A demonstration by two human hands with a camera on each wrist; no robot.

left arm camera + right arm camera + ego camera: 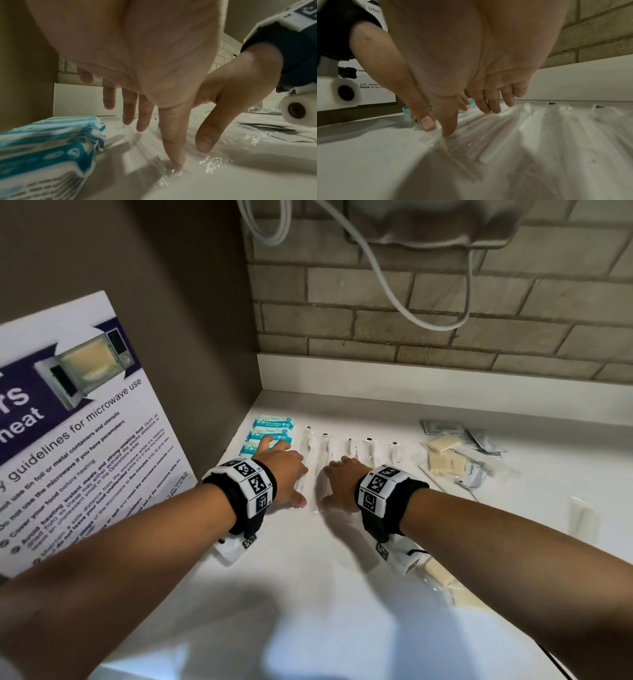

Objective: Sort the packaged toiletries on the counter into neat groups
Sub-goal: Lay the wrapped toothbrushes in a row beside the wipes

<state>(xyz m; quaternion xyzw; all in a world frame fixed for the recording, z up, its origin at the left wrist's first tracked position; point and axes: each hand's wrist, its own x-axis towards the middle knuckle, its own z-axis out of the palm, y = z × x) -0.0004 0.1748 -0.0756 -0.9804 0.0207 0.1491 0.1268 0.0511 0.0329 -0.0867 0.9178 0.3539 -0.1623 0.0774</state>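
The left hand (286, 474) lies flat with fingers straight, its grip released, pressing down on the clear-wrapped toothbrushes (310, 450) at the left end of their row; in the left wrist view its thumb tip (176, 161) touches the crinkled wrapper against the white table (308, 577). The right hand (342, 484) sits just beside it, also flat and released, fingers straight over the next toothbrush packets, thumb tip (448, 131) down on the plastic. The two thumbs are close together but apart. The toothbrush row runs side by side, each packet lengthwise toward the brick wall (445, 313). Just left of the toothbrushes, against the side panel, lies a group of blue and white packets (270, 434), the left fingertips reaching their near edge. Right of the toothbrushes, well apart, is a loose heap of cream squares in clear wrap (445, 457) and grey sachets (442, 426). Further right of that row, a lone clear packet (582, 517) lies by itself. A microwave guidelines poster (78, 433) leans on the panel left of the toothbrushes, and a white cable (394, 292) hangs down the wall
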